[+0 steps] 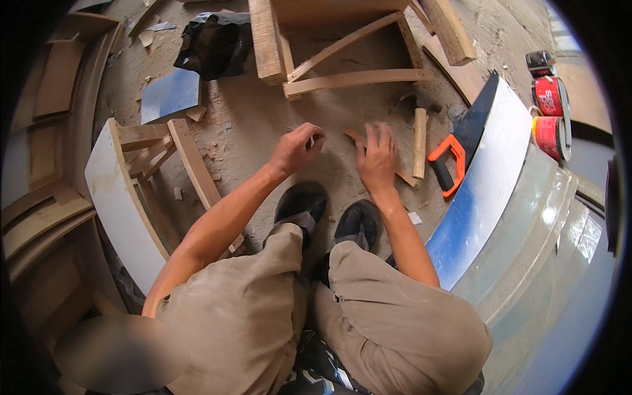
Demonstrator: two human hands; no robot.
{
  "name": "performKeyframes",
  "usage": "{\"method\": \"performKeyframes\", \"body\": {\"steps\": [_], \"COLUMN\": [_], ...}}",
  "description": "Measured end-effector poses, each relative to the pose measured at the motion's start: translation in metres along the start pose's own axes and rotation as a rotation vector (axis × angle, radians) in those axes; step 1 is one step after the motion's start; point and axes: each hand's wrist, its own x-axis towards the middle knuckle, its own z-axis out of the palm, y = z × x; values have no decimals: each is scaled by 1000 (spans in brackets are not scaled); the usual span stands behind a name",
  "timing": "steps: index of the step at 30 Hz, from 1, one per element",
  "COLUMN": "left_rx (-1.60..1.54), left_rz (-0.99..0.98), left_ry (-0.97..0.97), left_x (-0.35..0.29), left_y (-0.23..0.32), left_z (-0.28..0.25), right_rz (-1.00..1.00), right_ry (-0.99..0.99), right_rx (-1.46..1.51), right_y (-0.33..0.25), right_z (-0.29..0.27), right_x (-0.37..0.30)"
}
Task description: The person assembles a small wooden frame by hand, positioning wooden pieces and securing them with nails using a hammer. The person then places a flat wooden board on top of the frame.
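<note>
Khaki-trousered knees [316, 309] fill the near view, with two black shoes [329, 214] planted on the sawdust-covered floor [250, 131] just below both hands. The left hand [297, 149] hovers over the floor with its fingertips pinched together, seemingly on something very small, though what it is cannot be made out. The right hand [377, 158] lies flat, fingers together and pressing down on a thin wooden strip [401, 176] that runs diagonally beneath it and out past its right side.

The strip looks slim and unsupported, so heavy pressure could probably snap it or let it skid on the loose sawdust. Whatever the left fingertips pinch could easily be lost in the dust if dropped.

Just right of the right hand a short wooden block [419, 143] lies on the floor, and beyond it an orange-handled handsaw [461, 148] rests against a curved white-and-blue panel [487, 191]; its blade sits close enough that a careless sideways reach might meet it. Red tins [552, 115] stand farther right. Ahead of both hands lies a wooden frame [349, 62], with a black bag [214, 43] beside it. Left of the left hand another curved frame with a white face [122, 197] crowds the space.
</note>
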Motion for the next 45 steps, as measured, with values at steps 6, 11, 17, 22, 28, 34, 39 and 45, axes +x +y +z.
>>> {"method": "performKeyframes", "body": {"steps": [6, 11, 17, 22, 28, 34, 39, 45], "left_rx": [-9, -66, -134, -166, 59, 401, 579, 644], "left_rz": [162, 142, 155, 41, 95, 138, 84, 120], "left_ry": [-149, -132, -72, -24, 108, 362, 560, 514], "left_x": [18, 28, 44, 43, 29, 23, 40, 79], "left_y": [21, 31, 41, 38, 6, -23, -46, -58], "left_z": [10, 8, 8, -1, -41, -89, -144, -170], "right_rz": [-51, 98, 328, 386, 188, 52, -47, -123], "right_ry": [-181, 18, 140, 181, 211, 56, 127, 52], "right_rx": [89, 252, 415, 327, 395, 394, 245, 286], "right_y": [14, -6, 34, 58, 29, -3, 5, 9], "right_z": [-5, -55, -96, -89, -61, -23, -24, -44], "right_x": [-55, -31, 1, 2, 10, 28, 79, 168]}}
